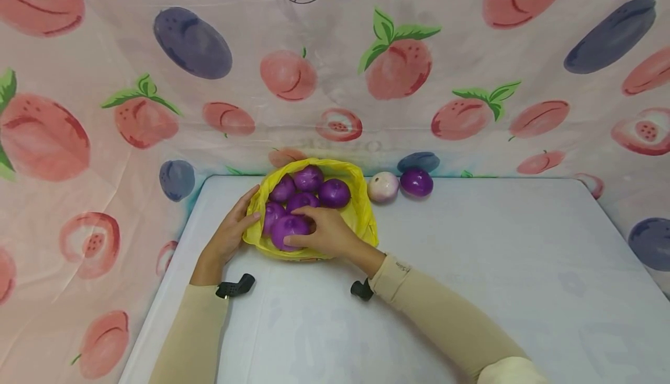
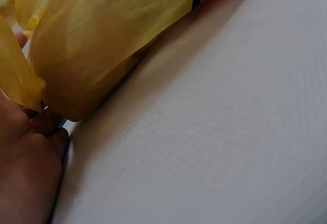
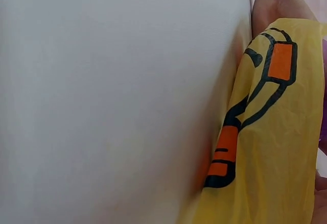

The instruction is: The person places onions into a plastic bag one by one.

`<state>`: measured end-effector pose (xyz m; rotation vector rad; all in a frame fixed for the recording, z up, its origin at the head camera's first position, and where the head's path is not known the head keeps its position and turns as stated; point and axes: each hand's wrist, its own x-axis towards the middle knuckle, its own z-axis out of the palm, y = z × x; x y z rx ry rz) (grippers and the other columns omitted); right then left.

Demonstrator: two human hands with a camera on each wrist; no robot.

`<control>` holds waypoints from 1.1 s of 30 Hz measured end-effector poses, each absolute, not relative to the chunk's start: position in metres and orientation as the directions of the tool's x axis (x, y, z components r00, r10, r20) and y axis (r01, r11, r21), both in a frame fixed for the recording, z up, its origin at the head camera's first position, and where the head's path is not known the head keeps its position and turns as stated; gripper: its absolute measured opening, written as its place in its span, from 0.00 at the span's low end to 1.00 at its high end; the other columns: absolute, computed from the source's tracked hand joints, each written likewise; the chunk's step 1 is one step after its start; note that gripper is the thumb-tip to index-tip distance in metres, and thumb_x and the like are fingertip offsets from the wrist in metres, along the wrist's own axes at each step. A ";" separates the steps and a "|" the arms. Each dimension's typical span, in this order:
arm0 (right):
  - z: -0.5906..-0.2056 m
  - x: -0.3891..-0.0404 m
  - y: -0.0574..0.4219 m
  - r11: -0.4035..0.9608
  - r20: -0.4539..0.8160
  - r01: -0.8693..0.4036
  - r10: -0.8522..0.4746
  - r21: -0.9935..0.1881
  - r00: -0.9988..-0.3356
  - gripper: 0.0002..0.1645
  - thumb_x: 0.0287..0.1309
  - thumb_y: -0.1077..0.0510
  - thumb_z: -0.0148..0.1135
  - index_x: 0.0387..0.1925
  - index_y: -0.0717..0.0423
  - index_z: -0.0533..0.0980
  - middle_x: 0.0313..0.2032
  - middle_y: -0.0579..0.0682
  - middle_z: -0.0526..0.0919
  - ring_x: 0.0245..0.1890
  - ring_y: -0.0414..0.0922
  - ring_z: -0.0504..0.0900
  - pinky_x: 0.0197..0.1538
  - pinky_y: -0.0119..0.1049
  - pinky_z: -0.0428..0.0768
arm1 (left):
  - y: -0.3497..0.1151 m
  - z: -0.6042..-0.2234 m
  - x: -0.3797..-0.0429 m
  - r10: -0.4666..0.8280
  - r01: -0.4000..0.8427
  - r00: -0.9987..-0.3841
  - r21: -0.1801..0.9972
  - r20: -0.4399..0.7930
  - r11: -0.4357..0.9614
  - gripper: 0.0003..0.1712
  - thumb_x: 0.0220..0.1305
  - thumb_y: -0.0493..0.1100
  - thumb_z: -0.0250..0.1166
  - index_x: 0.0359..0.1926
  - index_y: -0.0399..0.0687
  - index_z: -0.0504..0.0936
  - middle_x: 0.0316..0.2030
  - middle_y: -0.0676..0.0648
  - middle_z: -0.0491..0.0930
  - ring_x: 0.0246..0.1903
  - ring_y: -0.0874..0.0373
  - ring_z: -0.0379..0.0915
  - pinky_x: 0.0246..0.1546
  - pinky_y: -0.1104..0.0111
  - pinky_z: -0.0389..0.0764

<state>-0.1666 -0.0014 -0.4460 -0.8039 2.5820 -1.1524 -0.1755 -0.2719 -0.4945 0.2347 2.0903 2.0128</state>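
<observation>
A yellow plastic bag (image 1: 369, 221) stands with its mouth spread wide, several glossy purple onions (image 1: 335, 193) inside it. My left hand (image 1: 229, 230) holds the bag's left rim, thumb over the edge and fingers along the outside. In the left wrist view, part of that hand (image 2: 25, 157) shows against the bag (image 2: 102, 45). Reaching in from the right, my right hand (image 1: 330, 233) grips a purple onion (image 1: 282, 230) at the near left of the bag between thumb and fingers. The bag's printed side (image 3: 281, 132) fills the right of the right wrist view.
Just right of the bag, a pale whitish onion (image 1: 384, 187) and a dark purple onion (image 1: 416, 182) sit side by side near the table's back edge. The white-covered table (image 1: 497, 244) meets a fruit-print cloth (image 1: 314, 122) behind and at the sides.
</observation>
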 end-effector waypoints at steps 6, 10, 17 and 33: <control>-0.448 -0.166 -0.004 0.550 0.025 -0.390 -0.557 -0.739 -0.830 0.41 0.55 0.34 0.72 0.65 0.48 0.76 0.56 0.47 0.85 0.53 0.42 0.82 0.57 0.37 0.82 | -0.272 -0.495 -0.176 0.272 -0.041 -0.961 0.998 -0.053 0.051 0.39 0.77 0.45 0.56 0.81 0.65 0.51 0.82 0.50 0.46 0.79 0.48 0.46 0.61 0.81 0.71; -0.449 -0.165 -0.006 0.553 0.015 -0.388 -0.561 -0.737 -0.828 0.41 0.55 0.33 0.72 0.65 0.49 0.76 0.58 0.48 0.84 0.54 0.43 0.82 0.58 0.38 0.81 | -0.272 -0.495 -0.176 0.269 -0.042 -0.961 0.998 -0.055 0.056 0.39 0.76 0.45 0.57 0.81 0.65 0.51 0.82 0.50 0.46 0.79 0.47 0.46 0.61 0.82 0.71; -0.453 -0.166 -0.007 0.554 0.010 -0.399 -0.576 -0.730 -0.818 0.40 0.55 0.32 0.72 0.64 0.48 0.77 0.56 0.46 0.85 0.54 0.41 0.82 0.58 0.37 0.81 | -0.272 -0.495 -0.176 0.269 -0.036 -0.962 0.998 -0.049 0.053 0.39 0.77 0.45 0.56 0.82 0.64 0.51 0.82 0.50 0.45 0.80 0.48 0.44 0.62 0.82 0.69; -0.460 -0.165 -0.009 0.572 -0.018 -0.408 -0.595 -0.711 -0.804 0.38 0.57 0.33 0.71 0.63 0.46 0.78 0.57 0.45 0.85 0.56 0.42 0.82 0.59 0.36 0.81 | -0.272 -0.495 -0.177 0.268 -0.031 -0.963 0.998 -0.044 0.052 0.39 0.76 0.44 0.56 0.82 0.62 0.51 0.82 0.50 0.45 0.80 0.48 0.44 0.62 0.83 0.69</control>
